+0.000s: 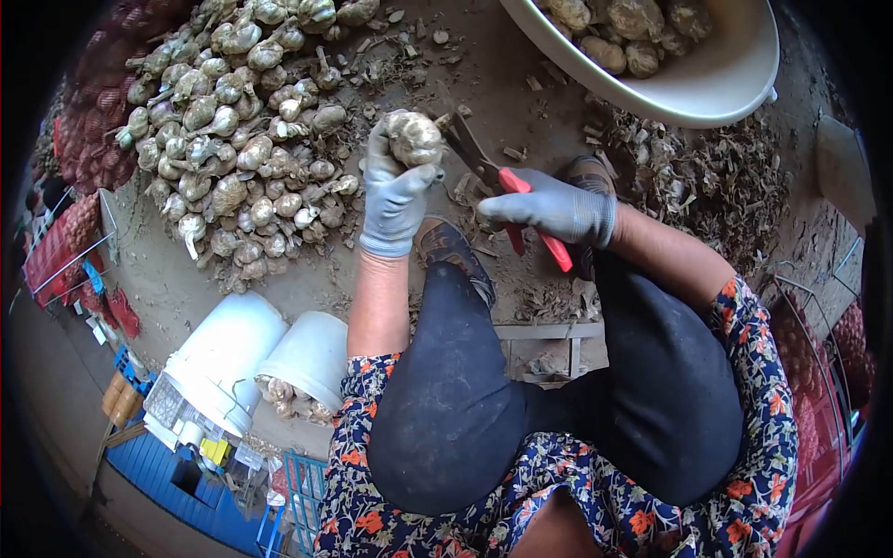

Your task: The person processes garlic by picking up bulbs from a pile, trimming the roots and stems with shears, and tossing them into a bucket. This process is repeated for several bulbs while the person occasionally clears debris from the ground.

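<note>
My left hand (395, 200), in a grey knit-cuffed glove, is closed round a garlic bulb (415, 139) with its fingers and thumb. In my right hand (558, 206), also gloved, is a pair of red-handled shears (564, 253). Their dark metal blades point up and left, with the tips beside the bulb's right side, where a short stub of stem shows. Both hands are held out in front of my knees, above the ground. A large heap of garlic bulbs (237, 139) lies left of my left hand.
A wide pale basin (735, 88) with garlic bulbs stands at the upper right. Dry stem trimmings (688, 177) litter the ground below it. Two white buckets (228, 349) are at the lower left, one with garlic at its mouth. Red mesh sacks (98, 112) line the left side.
</note>
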A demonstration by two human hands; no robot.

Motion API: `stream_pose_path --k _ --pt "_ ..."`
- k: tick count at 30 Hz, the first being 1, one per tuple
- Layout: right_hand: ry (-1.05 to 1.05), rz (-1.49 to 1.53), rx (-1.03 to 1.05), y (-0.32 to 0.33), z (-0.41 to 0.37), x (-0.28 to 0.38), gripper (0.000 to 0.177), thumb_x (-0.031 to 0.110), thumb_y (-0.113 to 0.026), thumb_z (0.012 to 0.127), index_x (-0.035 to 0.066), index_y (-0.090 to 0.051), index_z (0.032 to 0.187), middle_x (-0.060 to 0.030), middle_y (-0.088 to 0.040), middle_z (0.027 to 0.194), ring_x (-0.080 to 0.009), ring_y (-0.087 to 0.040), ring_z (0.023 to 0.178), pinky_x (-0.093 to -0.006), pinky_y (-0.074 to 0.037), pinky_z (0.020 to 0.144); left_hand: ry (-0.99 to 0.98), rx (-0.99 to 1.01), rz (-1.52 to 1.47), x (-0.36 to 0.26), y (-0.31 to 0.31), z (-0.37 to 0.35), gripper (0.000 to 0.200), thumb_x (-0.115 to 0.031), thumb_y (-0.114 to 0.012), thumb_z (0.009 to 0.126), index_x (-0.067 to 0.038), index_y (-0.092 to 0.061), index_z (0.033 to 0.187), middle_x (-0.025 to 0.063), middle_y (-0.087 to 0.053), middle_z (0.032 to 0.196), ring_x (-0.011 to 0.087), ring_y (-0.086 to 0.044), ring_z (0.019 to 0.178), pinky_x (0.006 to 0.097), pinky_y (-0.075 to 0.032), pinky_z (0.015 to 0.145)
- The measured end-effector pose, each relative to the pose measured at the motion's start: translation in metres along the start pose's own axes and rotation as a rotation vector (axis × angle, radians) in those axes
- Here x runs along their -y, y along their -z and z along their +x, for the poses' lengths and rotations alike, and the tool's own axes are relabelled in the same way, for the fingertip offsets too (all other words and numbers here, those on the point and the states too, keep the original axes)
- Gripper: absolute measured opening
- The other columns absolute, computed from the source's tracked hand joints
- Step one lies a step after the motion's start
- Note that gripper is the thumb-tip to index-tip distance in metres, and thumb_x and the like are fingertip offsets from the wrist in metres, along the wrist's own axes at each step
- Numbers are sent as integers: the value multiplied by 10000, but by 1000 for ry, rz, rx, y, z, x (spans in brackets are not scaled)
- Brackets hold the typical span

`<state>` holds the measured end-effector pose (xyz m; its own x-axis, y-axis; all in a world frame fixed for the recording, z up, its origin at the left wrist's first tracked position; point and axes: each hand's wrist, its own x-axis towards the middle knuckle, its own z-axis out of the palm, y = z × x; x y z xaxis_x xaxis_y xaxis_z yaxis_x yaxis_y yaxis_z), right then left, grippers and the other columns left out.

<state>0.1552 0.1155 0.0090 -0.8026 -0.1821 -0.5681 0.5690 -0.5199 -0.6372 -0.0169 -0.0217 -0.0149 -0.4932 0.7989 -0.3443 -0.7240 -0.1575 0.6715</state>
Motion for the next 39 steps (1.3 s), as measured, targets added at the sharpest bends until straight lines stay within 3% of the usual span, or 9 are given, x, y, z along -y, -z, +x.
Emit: stream_pose_path --k 6,10,12,14,15,18,23,29,39 --pt "-158 -135 -277 9 -6 5 222 245 -634 884 47 -577 800 6 -552 650 -73 -490 530 -253 -384 459 -60 -49 550 -13 -35 19 628 -23 -698 710 -17 -430 1278 61 -576 1107 131 -599 951 262 -516 842" --pt "-118 121 -255 16 -5 -11 176 217 -630 846 57 -558 826 10 -534 659 -77 -500 552 -249 -390 469 -575 383 828 -45 -102 55 833 -129 -780 733 -3 -270 1379 123 -502 1207 196 -570 1051 298 -514 883" --pt "-162 196 -191 12 -9 -1 148 193 -618 848 63 -547 843 24 -506 640 -85 -481 525 -245 -390 463 -535 383 797 -60 -110 73 837 -202 -758 774 -1 -234 1394 165 -452 1264 221 -586 1006 308 -538 832" --pt "-137 141 -195 11 -10 7 256 205 -598 875 80 -499 675 -4 -463 550 -116 -460 457 -271 -362 418 -545 -43 1343 -70 -60 99 723 -181 -687 799 40 -304 1371 192 -542 1186 227 -629 882 340 -560 741" --pt "-186 157 -195 17 -8 -4 239 213 -601 873 74 -513 700 -8 -471 552 -122 -470 462 -279 -370 422 -385 -361 1606 -71 -25 104 564 -162 -626 801 45 -442 1293 223 -606 1100 255 -645 892 350 -543 766" --pt "-238 142 -262 19 -7 -3 242 229 -610 869 70 -524 708 -11 -481 555 -128 -479 465 -285 -382 427 278 -605 2075 -74 50 92 413 -396 -530 866 -79 -584 1124 210 -604 1092 330 -630 980 455 -496 845" --pt "-323 -251 -191 26 -1 -15 283 270 -610 864 52 -524 706 -27 -536 615 -134 -539 529 -289 -428 493 266 -663 2009 -55 99 81 487 -365 -718 761 -124 -562 1153 210 -610 1109 375 -614 1001 446 -494 853" --pt "-89 -919 -227 24 9 -12 357 267 -592 817 18 -488 1052 -249 -604 941 -446 -559 966 -470 -429 814 -139 -398 1541 -37 94 15 596 -208 -830 653 -68 -538 1154 150 -624 1066 284 -618 947 363 -489 852" --pt "-47 -955 -204 -2 65 32 373 304 -565 769 -21 -596 949 -262 -621 1000 -398 -586 1004 -435 -451 865 -435 -122 1850 -32 25 -3 495 -119 -782 648 -49 -578 1093 155 -602 1071 344 -571 994 401 -460 892"
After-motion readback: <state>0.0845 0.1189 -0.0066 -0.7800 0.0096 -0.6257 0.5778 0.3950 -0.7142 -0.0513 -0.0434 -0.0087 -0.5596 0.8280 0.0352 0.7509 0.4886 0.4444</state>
